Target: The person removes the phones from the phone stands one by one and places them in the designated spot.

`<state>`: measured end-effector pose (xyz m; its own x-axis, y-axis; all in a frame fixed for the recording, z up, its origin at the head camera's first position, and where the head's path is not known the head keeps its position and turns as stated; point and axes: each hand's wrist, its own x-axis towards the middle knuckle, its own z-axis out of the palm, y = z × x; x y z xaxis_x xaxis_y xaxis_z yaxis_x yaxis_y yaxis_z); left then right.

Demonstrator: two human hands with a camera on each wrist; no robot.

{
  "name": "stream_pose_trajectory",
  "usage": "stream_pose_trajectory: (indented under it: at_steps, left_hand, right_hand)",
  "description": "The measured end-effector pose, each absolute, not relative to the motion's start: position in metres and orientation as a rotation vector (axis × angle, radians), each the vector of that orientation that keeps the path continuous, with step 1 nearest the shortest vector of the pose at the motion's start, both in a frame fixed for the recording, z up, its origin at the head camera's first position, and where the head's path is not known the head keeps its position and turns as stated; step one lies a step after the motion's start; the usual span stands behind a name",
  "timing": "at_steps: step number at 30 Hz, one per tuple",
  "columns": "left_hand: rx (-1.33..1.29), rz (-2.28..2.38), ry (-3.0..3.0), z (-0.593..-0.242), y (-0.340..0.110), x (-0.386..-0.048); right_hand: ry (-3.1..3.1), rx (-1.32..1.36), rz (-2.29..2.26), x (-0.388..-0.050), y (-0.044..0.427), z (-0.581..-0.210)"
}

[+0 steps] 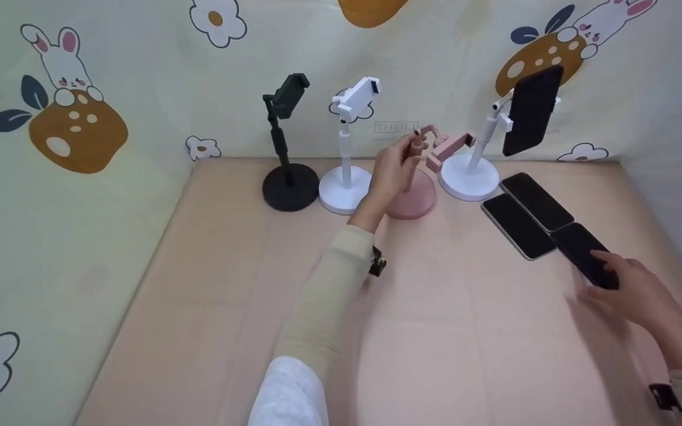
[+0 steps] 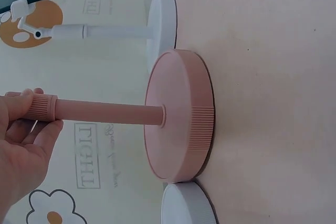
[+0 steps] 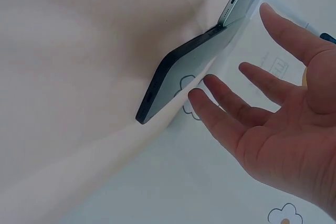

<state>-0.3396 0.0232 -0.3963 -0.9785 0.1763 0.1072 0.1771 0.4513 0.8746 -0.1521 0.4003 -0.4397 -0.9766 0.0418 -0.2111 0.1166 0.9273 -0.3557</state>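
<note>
My left hand (image 1: pixel 392 168) grips the ribbed collar (image 2: pixel 43 107) near the top of a pink phone stand's pole. That pink phone stand (image 1: pixel 415 198) stands upright on its round base, its clamp tilted out to the right and holding no phone. My right hand (image 1: pixel 640 290) hovers with spread fingers over the near end of a black phone (image 1: pixel 581 251) lying on the table. In the right wrist view a gap shows between the fingers and that phone (image 3: pixel 176 74). Two more phones, one light-edged (image 1: pixel 518 226) and one dark (image 1: pixel 536 201), lie against its far end.
A black phone stand (image 1: pixel 289 188) and a white phone stand (image 1: pixel 346 177) stand left of the pink one. Right of it, another white phone stand (image 1: pixel 468 177) holds a dark phone (image 1: pixel 533 112) upright in its clamp. A patterned backdrop (image 1: pixel 157 77) rises behind the pink tabletop (image 1: pixel 430 331).
</note>
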Motion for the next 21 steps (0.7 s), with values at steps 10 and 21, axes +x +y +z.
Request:
stream_pose_trajectory:
  at_steps: [10,21]
  left_hand:
    - [-0.306,-1.59,-2.709,-0.395,0.026,-0.345]
    - [-0.335,-1.711,-2.675,-0.408,0.011,-0.343]
  right_hand:
    - [2.869,0.099,-0.58,-0.149,0.397,-0.442]
    - [2.883,0.021,-0.577,-0.15,0.392,-0.443]
